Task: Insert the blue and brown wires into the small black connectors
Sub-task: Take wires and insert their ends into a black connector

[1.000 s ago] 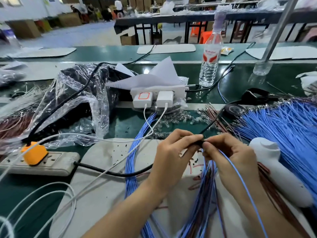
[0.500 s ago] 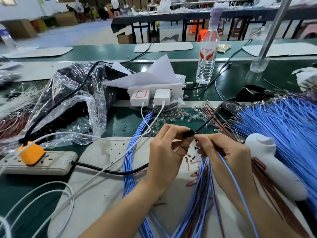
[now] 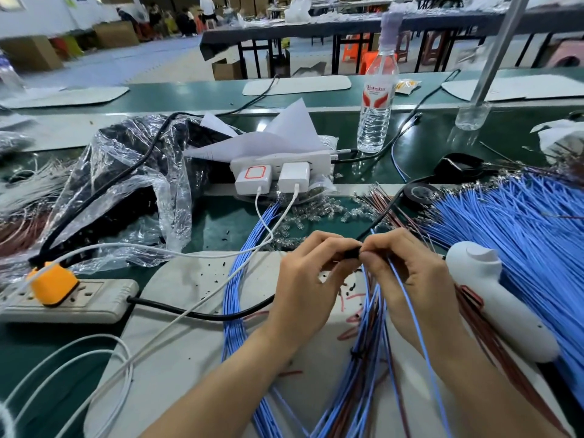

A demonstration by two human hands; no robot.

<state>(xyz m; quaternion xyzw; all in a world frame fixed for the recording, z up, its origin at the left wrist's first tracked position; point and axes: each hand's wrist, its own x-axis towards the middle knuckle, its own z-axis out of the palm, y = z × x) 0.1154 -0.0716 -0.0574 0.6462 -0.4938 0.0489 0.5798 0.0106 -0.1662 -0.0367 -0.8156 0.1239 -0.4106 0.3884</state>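
My left hand [image 3: 308,279] and my right hand [image 3: 407,276] meet above the grey mat. Between their fingertips sits a small black connector [image 3: 352,253]; the left hand pinches it. My right hand pinches a blue wire [image 3: 410,308] right at the connector, and the wire trails down past my right wrist. Whether the wire's tip is inside the connector is hidden by the fingers. A bundle of blue and brown wires [image 3: 363,358] lies under my hands. More small black connectors [image 3: 218,273] are scattered on the mat.
A large fan of blue wires [image 3: 521,248] fills the right, with a white handheld device [image 3: 496,305] beside it. A power strip with an orange plug [image 3: 53,286], white chargers [image 3: 271,177], a plastic bag [image 3: 126,191] and a water bottle [image 3: 376,102] stand around. Clear terminals [image 3: 313,213] lie behind my hands.
My hands have drawn close together again after parting slightly. The connector now sits pinched between both sets of fingertips, with the blue wire held right against it.
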